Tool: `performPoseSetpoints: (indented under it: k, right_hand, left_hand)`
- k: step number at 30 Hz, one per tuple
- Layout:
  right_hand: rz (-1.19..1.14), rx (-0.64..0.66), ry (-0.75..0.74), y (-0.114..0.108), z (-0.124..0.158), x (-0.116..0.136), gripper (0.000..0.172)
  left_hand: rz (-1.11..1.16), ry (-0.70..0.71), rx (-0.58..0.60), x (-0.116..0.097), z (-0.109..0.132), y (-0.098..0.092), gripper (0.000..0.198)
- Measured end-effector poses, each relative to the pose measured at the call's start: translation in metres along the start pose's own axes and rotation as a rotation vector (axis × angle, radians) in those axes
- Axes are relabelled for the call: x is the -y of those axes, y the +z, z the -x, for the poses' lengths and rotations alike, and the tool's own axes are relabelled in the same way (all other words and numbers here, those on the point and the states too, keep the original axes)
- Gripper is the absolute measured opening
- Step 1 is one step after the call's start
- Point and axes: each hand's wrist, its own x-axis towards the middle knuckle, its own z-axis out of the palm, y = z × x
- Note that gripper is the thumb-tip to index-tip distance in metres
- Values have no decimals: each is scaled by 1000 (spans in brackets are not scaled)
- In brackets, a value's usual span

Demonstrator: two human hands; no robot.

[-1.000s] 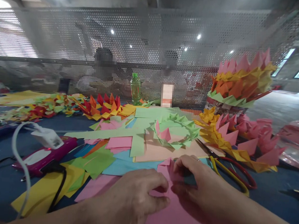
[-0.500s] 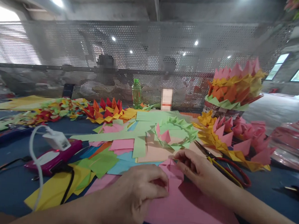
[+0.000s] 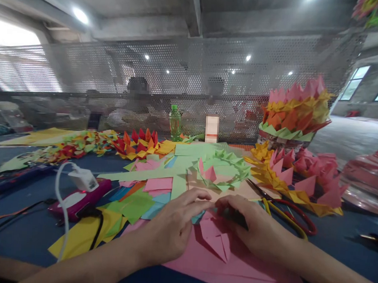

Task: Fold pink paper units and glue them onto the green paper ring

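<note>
A folded pink paper piece (image 3: pixel 217 240) with a pointed end toward me lies tilted over larger pink sheets (image 3: pixel 189 264). My left hand (image 3: pixel 180 221) reaches its upper edge, finger and thumb closed there against my right fingertips. From the other side my right hand (image 3: pixel 246 216) pinches that same edge with bent fingers. The fingertips hide the part of the paper between them. Just beyond the hands rests a ring of folded green paper (image 3: pixel 229 162), with a pink folded petal (image 3: pixel 210 175) set in it.
Scissors (image 3: pixel 289 222) with red and yellow handles lie by my right wrist. To the left are a purple power strip (image 3: pixel 78 205) with a white charger (image 3: pixel 84 178) and cables. Behind stand a green bottle (image 3: pixel 175 124) and a tiered paper flower (image 3: pixel 295 107), before a perforated screen.
My left hand has moved up and away to meet the right fingertips. The folded pink piece has turned, its point now toward me. The view has shifted slightly.
</note>
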Motion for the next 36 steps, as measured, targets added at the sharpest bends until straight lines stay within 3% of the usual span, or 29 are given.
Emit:
performPoseSetpoints:
  k: [8,12,15,19,22,24,26,31,36]
  right_hand:
    - [48,24,-51,1,0,-3,30]
    - [57,26,-68,0,1,1,23]
    - [65,-50,-109,-6,2,8,15]
    - [113,-110,-207,-10,3,17,14]
    - [201,-114,-338,-3,5,19,29]
    - [253,-109,-383,5,6,17,30]
    - [303,-74,-382,10,7,14,18]
    - [435,28,-355,8,7,4,27]
    - [416,75,-320,2,7,5,11]
  left_hand:
    - [-81,-27,63,6,1,1,36]
    - [-128,27,51,8,1,1,34]
    - [-178,68,-13,5,4,1,28]
    - [-389,83,-81,-4,8,3,15]
    - [-572,153,-6,-10,10,8,16]
    - [-627,187,33,-14,10,11,18]
    - [-612,188,38,-16,10,13,20]
    - [-393,111,-25,-14,10,16,15]
    - [-204,-24,-21,-5,11,16,10]
